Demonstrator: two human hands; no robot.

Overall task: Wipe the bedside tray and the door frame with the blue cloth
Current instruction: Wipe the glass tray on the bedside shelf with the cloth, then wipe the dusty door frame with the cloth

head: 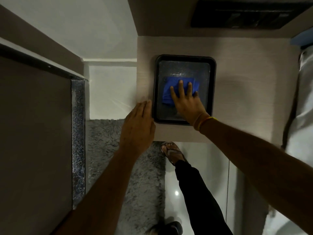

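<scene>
Both hands were down over the bedside table (237,85) when I looked. My right hand (185,100) lay flat with its fingers spread on the blue cloth (167,92), pressing it onto the floor of the tray (213,85) rather than gripping it. The cloth was bunched under my palm in the nearer half of the tray, poking out to the left of my fingers and just past their tips. My left hand (138,126) was open and flat, fingers together, resting on the table at the tray's near-left corner; its fingertips lay just beside the rim, and I could not tell whether they touched it.

The tray was a dark rectangle with a raised rim and rounded corners, its far half bare and glinting. It sat toward the left of the table top, with a narrow strip of wood on its left side and a wide bare stretch on its right. The table's left edge dropped straight to the pale floor (111,89), and a grey shaggy rug (118,158) lay below my left arm. A brown door (33,133) with a speckled edge strip filled the left side. White bedding (304,99) ran along the table's right edge. My sandalled foot (171,150) stood just below the table's near edge.
</scene>
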